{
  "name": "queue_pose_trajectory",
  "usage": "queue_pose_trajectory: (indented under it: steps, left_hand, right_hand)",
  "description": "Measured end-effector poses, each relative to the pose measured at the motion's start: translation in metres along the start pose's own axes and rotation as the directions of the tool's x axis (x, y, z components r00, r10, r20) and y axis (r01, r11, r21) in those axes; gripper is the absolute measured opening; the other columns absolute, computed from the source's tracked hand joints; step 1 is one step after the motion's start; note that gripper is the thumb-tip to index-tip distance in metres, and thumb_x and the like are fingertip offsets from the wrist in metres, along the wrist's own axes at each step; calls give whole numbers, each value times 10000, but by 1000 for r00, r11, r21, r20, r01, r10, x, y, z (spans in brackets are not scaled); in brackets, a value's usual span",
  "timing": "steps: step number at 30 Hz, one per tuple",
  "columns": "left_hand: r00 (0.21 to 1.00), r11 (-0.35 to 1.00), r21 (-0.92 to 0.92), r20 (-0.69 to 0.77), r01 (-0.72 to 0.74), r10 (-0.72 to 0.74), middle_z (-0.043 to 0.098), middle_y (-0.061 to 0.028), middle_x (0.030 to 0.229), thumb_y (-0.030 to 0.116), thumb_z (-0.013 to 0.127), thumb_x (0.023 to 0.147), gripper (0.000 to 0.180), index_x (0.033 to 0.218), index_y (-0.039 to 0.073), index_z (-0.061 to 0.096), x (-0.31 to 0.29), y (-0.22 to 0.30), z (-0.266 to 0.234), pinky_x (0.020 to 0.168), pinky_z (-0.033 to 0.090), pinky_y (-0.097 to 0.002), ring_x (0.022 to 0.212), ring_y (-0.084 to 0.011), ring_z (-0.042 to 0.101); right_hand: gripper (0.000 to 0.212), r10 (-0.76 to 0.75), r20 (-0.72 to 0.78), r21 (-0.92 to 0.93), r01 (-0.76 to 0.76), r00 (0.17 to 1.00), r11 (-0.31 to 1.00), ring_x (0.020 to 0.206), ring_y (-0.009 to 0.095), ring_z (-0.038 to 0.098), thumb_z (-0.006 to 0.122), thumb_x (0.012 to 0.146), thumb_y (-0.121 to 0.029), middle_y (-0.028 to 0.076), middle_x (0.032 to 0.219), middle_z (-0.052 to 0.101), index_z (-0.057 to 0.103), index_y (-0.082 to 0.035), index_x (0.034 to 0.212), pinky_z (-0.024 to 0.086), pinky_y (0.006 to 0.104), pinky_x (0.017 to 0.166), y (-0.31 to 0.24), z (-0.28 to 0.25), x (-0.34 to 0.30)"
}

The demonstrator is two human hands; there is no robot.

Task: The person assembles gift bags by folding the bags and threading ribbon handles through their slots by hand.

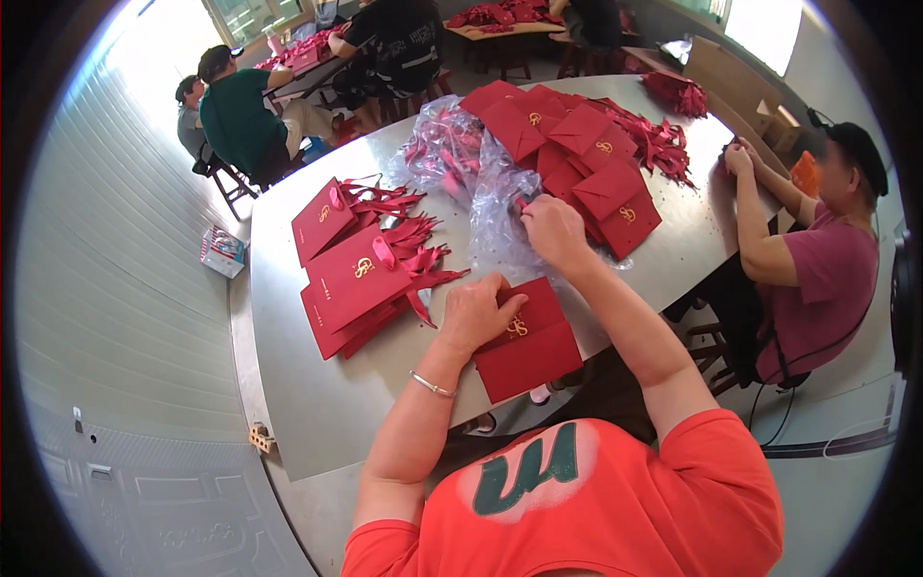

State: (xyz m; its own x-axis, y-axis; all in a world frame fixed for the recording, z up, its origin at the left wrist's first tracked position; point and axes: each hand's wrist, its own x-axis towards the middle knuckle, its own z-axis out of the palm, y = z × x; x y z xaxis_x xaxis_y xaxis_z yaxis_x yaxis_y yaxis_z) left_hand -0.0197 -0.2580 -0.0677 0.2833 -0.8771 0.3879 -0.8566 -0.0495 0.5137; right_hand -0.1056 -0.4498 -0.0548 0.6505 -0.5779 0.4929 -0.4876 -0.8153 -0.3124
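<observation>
Close in front of me, a red paper gift bag [531,361] with a gold emblem lies flat at the table's near edge. My left hand [473,313] is closed on its upper left part, thumb across the front. My right hand [556,231] reaches to a crumpled clear plastic bag [495,207] with red ribbon pieces inside. Its fingers are pinched together at the plastic, and what they hold is hidden. To the left lies a stack of red gift bags [356,279] with ribbon handles. More red gift bags [615,192] are heaped beyond my right hand.
The metal table [317,423] spreads around the bags. Bundled red ribbons [663,144] lie at its far right. A person in a pink shirt [817,240] sits at the right edge, hands over the table. Other people work at tables behind. A small box [223,252] stands by the left wall.
</observation>
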Motion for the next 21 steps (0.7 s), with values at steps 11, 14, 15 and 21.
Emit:
queue_pose_trajectory:
  steps: [11, 14, 15, 21]
  left_hand:
    - [996, 999, -15, 76, 52, -51, 687, -125, 728, 390, 792, 789, 332, 852, 77, 700, 3, 3, -5, 638, 512, -404, 688, -299, 677]
    - [991, 995, -66, 114, 79, -71, 717, -130, 806, 360, 777, 811, 307, 924, 81, 721, 3, 4, -5, 674, 525, -386, 743, -292, 696]
    - [991, 994, -68, 117, 80, -72, 717, -130, 806, 360, 777, 811, 307, 924, 81, 721, 3, 5, -6, 674, 525, -386, 743, -292, 696]
    - [981, 994, -25, 168, 102, -97, 722, -142, 846, 353, 751, 837, 285, 976, 105, 726, 4, 4, -6, 705, 531, -399, 790, -312, 700]
  right_hand:
    - [180, 452, 201, 928, -316, 869, 196, 779, 84, 613, 698, 863, 23, 17, 892, 654, 637, -11, 1029, 518, 217, 735, 22, -68, -73]
    - [212, 449, 212, 937, -312, 868, 161, 827, 86, 613, 658, 876, 52, 28, 940, 648, 617, -14, 1073, 514, 219, 773, 29, -75, -80]
    - [213, 428, 205, 920, -322, 880, 223, 843, 83, 613, 652, 881, 48, 25, 955, 645, 611, -14, 1081, 513, 219, 778, 29, -77, -82]
    - [287, 170, -78, 587, -93, 982, 804, 895, 203, 654, 658, 809, 58, 88, 1000, 652, 617, -4, 1086, 526, 305, 821, 28, -81, -84]
